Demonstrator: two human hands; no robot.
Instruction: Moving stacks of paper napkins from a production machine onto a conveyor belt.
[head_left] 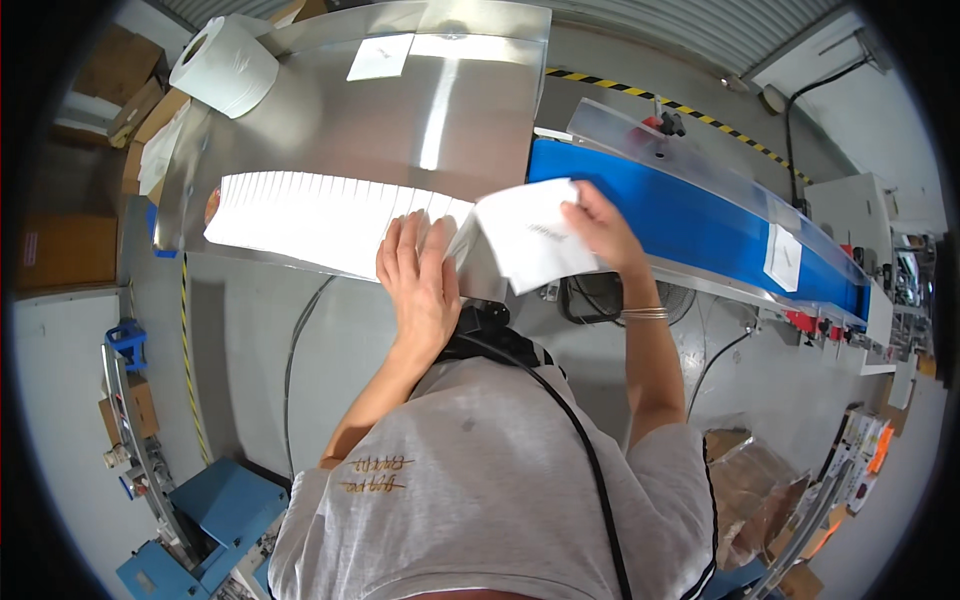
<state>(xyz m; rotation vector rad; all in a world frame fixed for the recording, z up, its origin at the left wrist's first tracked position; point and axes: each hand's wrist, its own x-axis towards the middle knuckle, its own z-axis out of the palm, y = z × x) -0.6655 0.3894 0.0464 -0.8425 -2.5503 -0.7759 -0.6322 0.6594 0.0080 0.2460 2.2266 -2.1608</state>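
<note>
My right hand (pixel 606 232) grips a flat white packet (pixel 533 238) by its far right corner, with the thumb and fingers closed on it. It tilts over the gap between the steel table (pixel 380 125) and the blue conveyor belt (pixel 655 215). My left hand (pixel 420 278) lies with its fingers stretched out on the right end of a long row of overlapping white packets (pixel 300 222). That row curves along the table's near edge. Another white packet (pixel 783 260) sits farther right on the belt.
A large white roll (pixel 225 68) stands at the table's far left, and a single white packet (pixel 380 57) lies near its back edge. Clear guards (pixel 700 165) run along the belt. Cardboard boxes (pixel 65 248) stand at the left, and a black cable (pixel 297 340) crosses the floor.
</note>
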